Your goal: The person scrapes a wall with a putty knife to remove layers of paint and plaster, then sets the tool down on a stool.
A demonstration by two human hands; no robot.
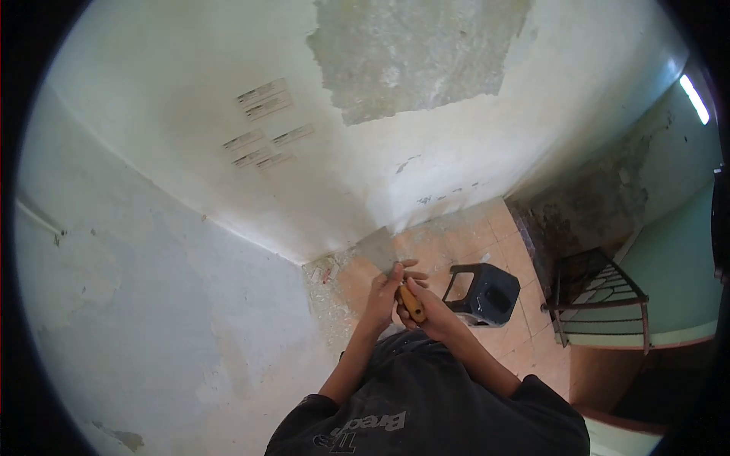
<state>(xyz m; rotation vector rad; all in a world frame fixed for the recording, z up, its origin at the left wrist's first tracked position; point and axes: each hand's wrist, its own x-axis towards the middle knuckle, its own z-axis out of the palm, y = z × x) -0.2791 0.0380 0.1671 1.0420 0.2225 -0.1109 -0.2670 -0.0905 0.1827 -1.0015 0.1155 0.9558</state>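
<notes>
In front of my body, low over the floor, my right hand (pixel 433 311) is wrapped around the wooden handle (pixel 411 302) of a putty knife. Its wide, greyish blade (pixel 375 248) points away from me, up and to the left, toward the wall corner. My left hand (pixel 382 295) is at the neck of the knife, thumb lying along the base of the blade. Several fingertips stick out to the right of the blade; the hands overlap, so part of the grip is hidden.
A dark plastic stool (pixel 487 295) stands right of my hands on the tiled floor (pixel 449 243). Paint flakes (pixel 327 285) lie along the corner. The wall ahead has a large bare patch (pixel 418 57) and several printed labels (pixel 262 99). A metal railing (pixel 601 300) is at right.
</notes>
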